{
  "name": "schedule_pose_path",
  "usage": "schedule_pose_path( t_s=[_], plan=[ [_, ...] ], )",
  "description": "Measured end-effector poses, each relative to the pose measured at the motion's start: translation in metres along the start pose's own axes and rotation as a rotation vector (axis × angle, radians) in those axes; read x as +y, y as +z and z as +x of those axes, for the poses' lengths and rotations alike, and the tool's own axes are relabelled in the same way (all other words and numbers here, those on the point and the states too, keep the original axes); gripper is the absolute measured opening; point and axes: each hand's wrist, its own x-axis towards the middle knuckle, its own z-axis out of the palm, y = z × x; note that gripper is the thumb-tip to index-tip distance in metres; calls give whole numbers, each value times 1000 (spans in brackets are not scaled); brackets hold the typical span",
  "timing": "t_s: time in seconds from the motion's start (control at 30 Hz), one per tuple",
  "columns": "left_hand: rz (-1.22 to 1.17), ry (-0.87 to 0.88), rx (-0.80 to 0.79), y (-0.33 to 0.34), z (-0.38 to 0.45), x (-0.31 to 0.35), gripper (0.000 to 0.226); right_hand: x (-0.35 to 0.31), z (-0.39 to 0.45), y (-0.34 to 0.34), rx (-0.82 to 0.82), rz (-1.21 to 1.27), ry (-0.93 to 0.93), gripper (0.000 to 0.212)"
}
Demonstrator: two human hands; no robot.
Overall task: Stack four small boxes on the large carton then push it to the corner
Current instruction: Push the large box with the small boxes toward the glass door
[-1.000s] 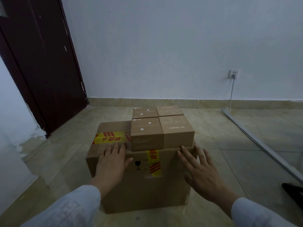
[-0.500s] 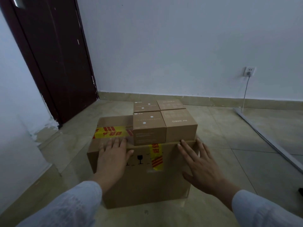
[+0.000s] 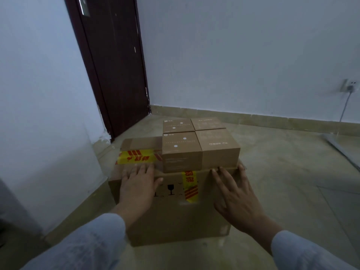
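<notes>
**Both palms flat on the loaded carton**

The large carton (image 3: 171, 211) sits on the tiled floor (image 3: 282, 182) near a dark door (image 3: 116, 65). Four small boxes (image 3: 196, 145) rest on its top in a tight square, touching. The left hand (image 3: 138, 187) and right hand (image 3: 236, 195) press flat against the near face, fingers spread, gripping nothing, well apart on either side of the yellow tape (image 3: 190, 187).

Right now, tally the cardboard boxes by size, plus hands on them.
Small brown cardboard boxes, in a two-by-two block on the carton: 4
Large brown taped cardboard carton: 1
Hands flat against the carton, left, right: 2
Total: 7
</notes>
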Motion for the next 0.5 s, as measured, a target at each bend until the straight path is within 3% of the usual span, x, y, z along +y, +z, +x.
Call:
schedule_pose_path(
  t_s=[0.5],
  plan=[
    [1, -128, -14, -15, -34, -31, 56, -58, 19, -7, 13, 183, 18, 64]
  ],
)
